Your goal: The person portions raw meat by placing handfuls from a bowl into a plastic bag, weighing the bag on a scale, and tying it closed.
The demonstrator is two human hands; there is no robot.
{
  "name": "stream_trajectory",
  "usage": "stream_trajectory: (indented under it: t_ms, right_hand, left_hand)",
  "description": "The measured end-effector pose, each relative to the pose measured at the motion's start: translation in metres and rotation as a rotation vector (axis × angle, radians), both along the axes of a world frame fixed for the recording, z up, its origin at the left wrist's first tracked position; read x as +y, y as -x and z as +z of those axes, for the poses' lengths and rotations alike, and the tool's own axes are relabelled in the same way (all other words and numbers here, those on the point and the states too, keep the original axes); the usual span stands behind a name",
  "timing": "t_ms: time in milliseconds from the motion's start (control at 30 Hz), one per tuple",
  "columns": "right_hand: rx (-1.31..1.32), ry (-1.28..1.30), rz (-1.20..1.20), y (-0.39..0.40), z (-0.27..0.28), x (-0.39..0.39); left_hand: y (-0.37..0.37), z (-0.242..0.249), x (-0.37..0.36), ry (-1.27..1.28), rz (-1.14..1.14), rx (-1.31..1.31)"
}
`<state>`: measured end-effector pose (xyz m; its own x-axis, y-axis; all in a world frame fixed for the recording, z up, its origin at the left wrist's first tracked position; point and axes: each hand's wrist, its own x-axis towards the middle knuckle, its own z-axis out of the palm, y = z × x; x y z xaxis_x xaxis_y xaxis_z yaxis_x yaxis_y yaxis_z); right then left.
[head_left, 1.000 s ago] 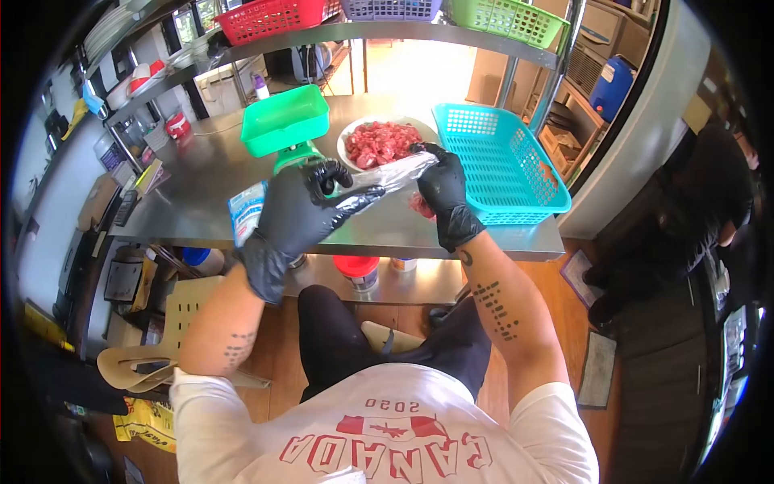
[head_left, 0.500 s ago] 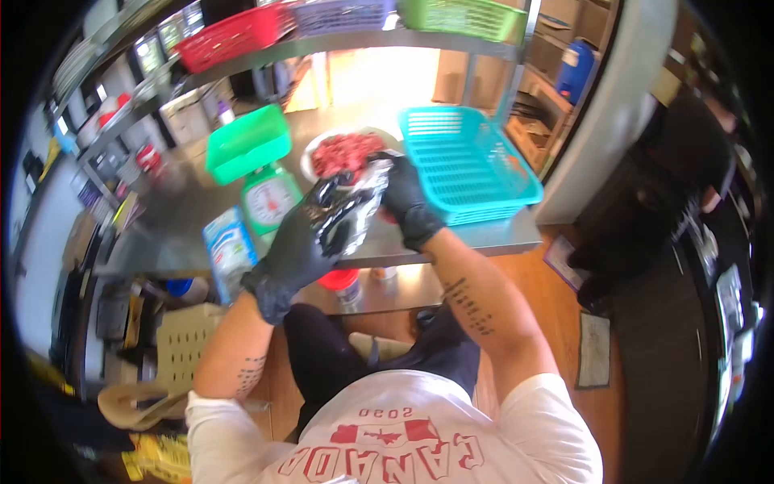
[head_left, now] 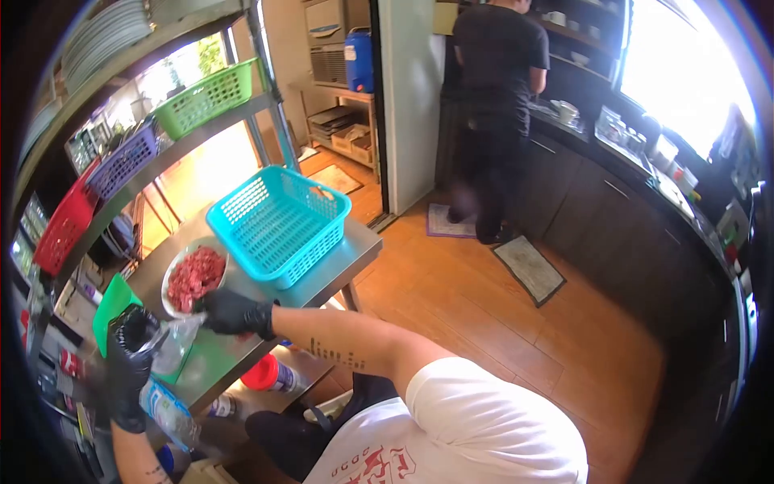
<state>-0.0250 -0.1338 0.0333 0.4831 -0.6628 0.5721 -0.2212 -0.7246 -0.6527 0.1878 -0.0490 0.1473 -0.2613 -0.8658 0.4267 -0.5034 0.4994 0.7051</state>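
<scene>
Both my hands wear black gloves and hold a clear plastic bag over the front of the steel table. My left hand is closed on the bag's left side, with shiny film over its fingers. From the other side, my right hand grips the bag's edge, its fingertips partly hidden. Just beyond the right hand stands a white bowl heaped with raw red meat. The green scale's tray shows behind my left hand, and a blue-and-white plastic pack lies below it.
A turquoise basket sits on the steel table. Green, purple and red baskets line the shelf above. A red-lidded tub stands underneath. Another person stands at the far counter, near floor mats.
My view has swung right, bringing the other person and the counter into full view. My hands have drawn apart, stretching the bag between them.
</scene>
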Motion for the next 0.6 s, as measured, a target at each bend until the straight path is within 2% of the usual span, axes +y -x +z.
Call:
stream_trajectory:
  t_ms: [33,100,167,267,300,367,467,500,533,600]
  right_hand:
    - [0.053,-0.138,0.06,0.009,0.014,0.019]
    - [0.054,-0.065,0.101,0.011,0.009,0.034]
    - [0.021,-0.053,0.146,0.02,0.008,0.052]
    - [-0.043,-0.19,0.169,0.036,0.007,0.079]
    - [-0.057,-0.196,0.17,0.044,0.007,0.085]
    - [-0.039,-0.151,0.17,0.055,0.002,0.087]
    - [-0.079,-0.055,0.164,0.072,-0.017,0.089]
    - [-0.027,-0.163,0.149,0.077,-0.017,0.092]
    - [-0.025,-0.167,0.152,0.084,-0.02,0.096]
    - [-0.003,-0.204,0.083,0.089,-0.033,0.099]
  left_hand:
    - [-0.006,0.01,0.002,-0.026,-0.03,-0.058]
    - [-0.016,0.022,-0.001,-0.041,-0.071,-0.116]
    - [-0.017,0.026,-0.003,-0.202,-0.07,-0.073]
    - [0.002,0.022,-0.001,-0.264,-0.11,0.032]
    - [0.016,0.029,0.002,-0.262,-0.118,0.032]
    - [0.047,0.049,0.01,-0.291,-0.351,-0.175]
    - [0.06,0.046,0.012,-0.16,-0.314,-0.213]
    - [0.076,0.059,0.018,-0.34,-0.303,-0.192]
    - [0.082,0.061,0.015,-0.344,-0.301,-0.189]
    - [0.088,0.055,0.011,-0.158,-0.447,-0.339]
